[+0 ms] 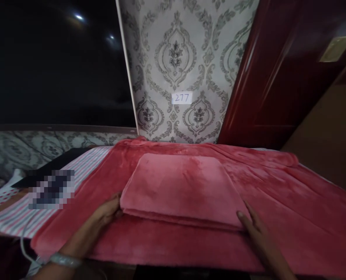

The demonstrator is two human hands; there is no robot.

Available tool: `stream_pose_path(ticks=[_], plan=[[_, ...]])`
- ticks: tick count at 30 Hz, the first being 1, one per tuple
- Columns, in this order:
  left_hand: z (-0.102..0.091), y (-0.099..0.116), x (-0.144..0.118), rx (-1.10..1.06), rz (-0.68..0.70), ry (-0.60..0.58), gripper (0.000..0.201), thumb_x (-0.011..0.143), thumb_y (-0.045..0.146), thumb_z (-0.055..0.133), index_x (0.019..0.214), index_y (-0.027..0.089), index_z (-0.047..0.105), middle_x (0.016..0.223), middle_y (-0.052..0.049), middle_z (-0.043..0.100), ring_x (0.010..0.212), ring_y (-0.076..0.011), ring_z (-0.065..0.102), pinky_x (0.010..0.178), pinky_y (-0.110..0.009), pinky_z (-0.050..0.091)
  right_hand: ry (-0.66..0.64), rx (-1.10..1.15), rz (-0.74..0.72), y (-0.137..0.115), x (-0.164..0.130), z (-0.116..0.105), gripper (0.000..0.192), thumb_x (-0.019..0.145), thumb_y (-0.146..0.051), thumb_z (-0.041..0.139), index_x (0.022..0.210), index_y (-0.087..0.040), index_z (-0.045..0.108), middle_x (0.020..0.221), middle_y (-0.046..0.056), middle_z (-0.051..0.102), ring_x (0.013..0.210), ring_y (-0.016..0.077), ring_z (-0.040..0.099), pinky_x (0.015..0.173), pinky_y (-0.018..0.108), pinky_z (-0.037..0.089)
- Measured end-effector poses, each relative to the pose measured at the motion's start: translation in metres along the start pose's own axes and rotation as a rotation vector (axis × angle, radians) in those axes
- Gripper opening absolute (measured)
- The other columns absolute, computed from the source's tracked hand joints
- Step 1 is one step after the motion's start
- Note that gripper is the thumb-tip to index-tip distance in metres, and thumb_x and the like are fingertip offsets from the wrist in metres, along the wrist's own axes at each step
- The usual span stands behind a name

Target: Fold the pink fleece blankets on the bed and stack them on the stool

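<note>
A folded pink plush blanket [175,186] lies as a thick, flat rectangle in front of me, its layered edge facing me. Beneath it a larger red plush blanket [167,245] is spread out. My left hand [112,208] grips the folded blanket's near left corner, with the fingertips partly hidden at its edge. At the near right corner, my right hand [253,223] has its thumb at the top edge and its fingers along the side. A bracelet circles my left wrist.
A striped cloth [83,169] runs along the left, with a pixelated dark object [51,190] and a white cable [23,241] on it. A large dark screen [53,70] and a patterned wall stand behind. Dark red glossy panelling [266,77] rises at the right.
</note>
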State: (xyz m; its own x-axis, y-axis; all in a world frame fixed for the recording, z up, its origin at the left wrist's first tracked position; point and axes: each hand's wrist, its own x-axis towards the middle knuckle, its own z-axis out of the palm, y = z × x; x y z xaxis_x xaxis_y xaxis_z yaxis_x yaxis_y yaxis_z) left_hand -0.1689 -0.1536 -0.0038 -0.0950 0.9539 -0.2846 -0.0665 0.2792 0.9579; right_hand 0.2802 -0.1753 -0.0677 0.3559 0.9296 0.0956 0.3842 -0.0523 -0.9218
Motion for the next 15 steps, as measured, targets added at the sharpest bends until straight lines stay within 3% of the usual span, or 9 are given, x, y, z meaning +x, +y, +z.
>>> stream_pose_path(ticks=[4, 8, 10, 12, 15], plan=[[-0.002, -0.005, -0.001, 0.098, 0.069, 0.058, 0.032, 0.048, 0.036, 0.075, 0.072, 0.017, 0.066, 0.041, 0.010, 0.037, 0.039, -0.0049, 0.024, 0.040, -0.019, 0.015, 0.012, -0.017, 0.006, 0.003, 0.000, 0.001, 0.090, 0.078, -0.071, 0.053, 0.147, -0.013, 0.050, 0.147, 0.015, 0.056, 0.138, 0.0337, 0.050, 0.116, 0.044, 0.040], [-0.005, -0.010, -0.004, 0.101, 0.030, 0.050, 0.050, 0.053, 0.040, 0.078, 0.095, 0.014, 0.072, 0.058, 0.002, 0.062, 0.045, -0.0100, 0.044, 0.043, -0.022, 0.034, 0.010, -0.051, 0.000, 0.008, 0.002, 0.000, 0.089, 0.080, -0.073, 0.051, 0.149, -0.018, 0.048, 0.148, 0.014, 0.055, 0.139, 0.0364, 0.048, 0.118, 0.053, 0.036], [-0.005, -0.010, -0.008, 0.033, -0.005, 0.033, 0.058, 0.056, 0.041, 0.080, 0.107, 0.014, 0.072, 0.078, -0.005, 0.074, 0.059, -0.0161, 0.061, 0.055, -0.026, 0.047, 0.005, -0.073, -0.028, 0.014, 0.002, 0.000, 0.084, 0.084, -0.070, 0.050, 0.153, -0.024, 0.043, 0.151, 0.011, 0.053, 0.140, 0.0362, 0.047, 0.119, 0.056, 0.033], [-0.005, -0.011, -0.014, -0.074, 0.009, 0.015, 0.065, 0.062, 0.042, 0.080, 0.121, 0.017, 0.067, 0.102, -0.010, 0.076, 0.084, -0.0230, 0.070, 0.073, -0.030, 0.055, -0.002, -0.098, -0.074, 0.023, 0.000, -0.001, 0.078, 0.088, -0.064, 0.051, 0.156, -0.029, 0.038, 0.154, 0.007, 0.049, 0.141, 0.0353, 0.047, 0.119, 0.055, 0.034], [-0.007, -0.018, -0.026, -0.236, 0.106, -0.003, 0.087, 0.063, 0.042, 0.079, 0.144, 0.027, 0.051, 0.129, -0.009, 0.070, 0.116, -0.0302, 0.066, 0.093, -0.038, 0.055, -0.041, -0.123, -0.214, 0.038, -0.006, -0.004, 0.076, 0.088, -0.054, 0.057, 0.158, -0.035, 0.032, 0.157, 0.003, 0.046, 0.142, 0.0338, 0.045, 0.117, 0.050, 0.039]])
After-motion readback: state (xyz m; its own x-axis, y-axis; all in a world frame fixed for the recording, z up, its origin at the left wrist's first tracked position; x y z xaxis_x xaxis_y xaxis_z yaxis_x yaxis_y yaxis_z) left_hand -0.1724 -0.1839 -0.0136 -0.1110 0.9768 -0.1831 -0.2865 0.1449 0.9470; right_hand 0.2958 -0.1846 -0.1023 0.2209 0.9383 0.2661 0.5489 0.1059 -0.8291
